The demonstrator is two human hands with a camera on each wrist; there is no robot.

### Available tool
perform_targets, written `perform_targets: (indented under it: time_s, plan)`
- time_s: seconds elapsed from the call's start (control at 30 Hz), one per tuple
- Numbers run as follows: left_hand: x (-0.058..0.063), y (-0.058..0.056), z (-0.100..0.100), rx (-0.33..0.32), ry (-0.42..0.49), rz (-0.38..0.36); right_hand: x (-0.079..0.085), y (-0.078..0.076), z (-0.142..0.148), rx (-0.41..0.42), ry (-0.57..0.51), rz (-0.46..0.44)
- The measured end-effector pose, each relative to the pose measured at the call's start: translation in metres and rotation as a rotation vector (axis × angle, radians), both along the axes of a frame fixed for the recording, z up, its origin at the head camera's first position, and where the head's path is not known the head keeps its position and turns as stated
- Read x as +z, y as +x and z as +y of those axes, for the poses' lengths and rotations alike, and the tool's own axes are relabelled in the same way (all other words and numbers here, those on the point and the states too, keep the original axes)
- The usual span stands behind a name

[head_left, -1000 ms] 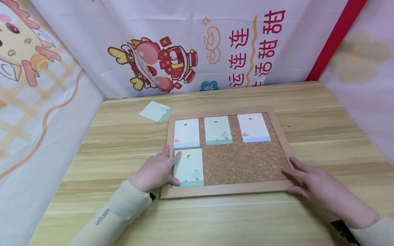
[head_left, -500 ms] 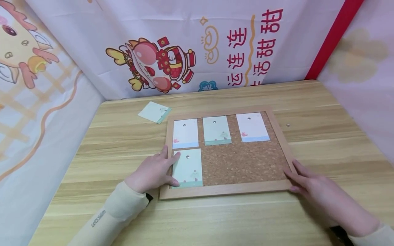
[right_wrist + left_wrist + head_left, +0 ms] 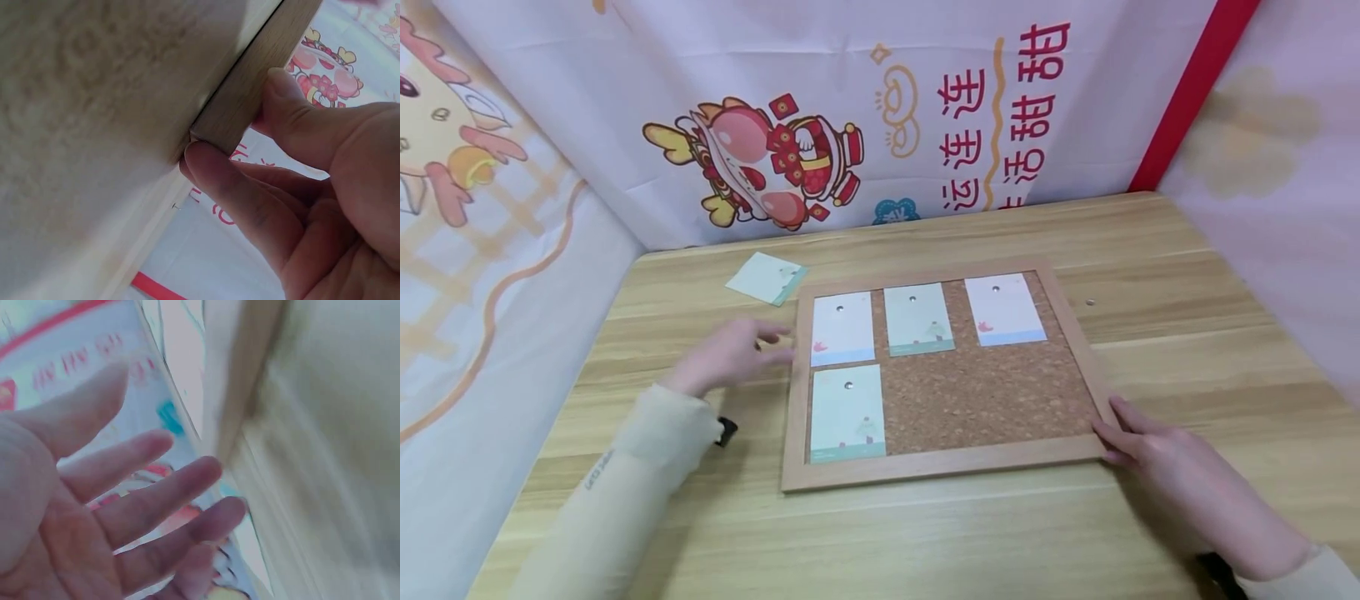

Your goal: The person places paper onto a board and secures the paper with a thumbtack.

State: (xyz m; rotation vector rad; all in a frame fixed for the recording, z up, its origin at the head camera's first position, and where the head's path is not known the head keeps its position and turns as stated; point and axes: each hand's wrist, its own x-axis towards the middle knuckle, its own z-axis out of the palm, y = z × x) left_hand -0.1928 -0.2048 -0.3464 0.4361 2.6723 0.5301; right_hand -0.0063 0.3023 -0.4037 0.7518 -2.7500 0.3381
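Observation:
A cork board [image 3: 940,468] in a light wooden frame lies flat on the table. Three cards are pinned along its top row, and a pale green card [image 3: 847,412] is pinned at its lower left. My left hand [image 3: 733,354] hovers over the table just left of the board, holding nothing. The left wrist view shows that left hand [image 3: 125,506] with its fingers spread, blurred. My right hand [image 3: 1138,446] is at the board's near right corner. In the right wrist view, my right hand [image 3: 300,181] pinches the frame corner [image 3: 250,87] between thumb and index finger.
A small stack of loose cards [image 3: 766,277] lies on the table beyond the board's far left corner. One loose pin [image 3: 1089,302] lies to the right of the board. Printed cloth walls [image 3: 512,275] close in the wooden table [image 3: 925,542] on the left, back and right.
My left hand has lifted off the lower left card and the frame's left edge and moved left and away over the table. The right hand stays at the corner.

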Motion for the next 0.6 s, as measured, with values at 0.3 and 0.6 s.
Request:
perform_targets:
  time_s: [0.3,0.6]
  plan:
    - [-0.002,-0.09,-0.049,0.2,0.037,0.101,0.004,0.001,-0.001,-0.024,0.02,-0.026]
    - [-0.032,-0.127,-0.072,0.411,0.005,-0.022,0.01,0.001,-0.008,-0.041,0.039,-0.078]
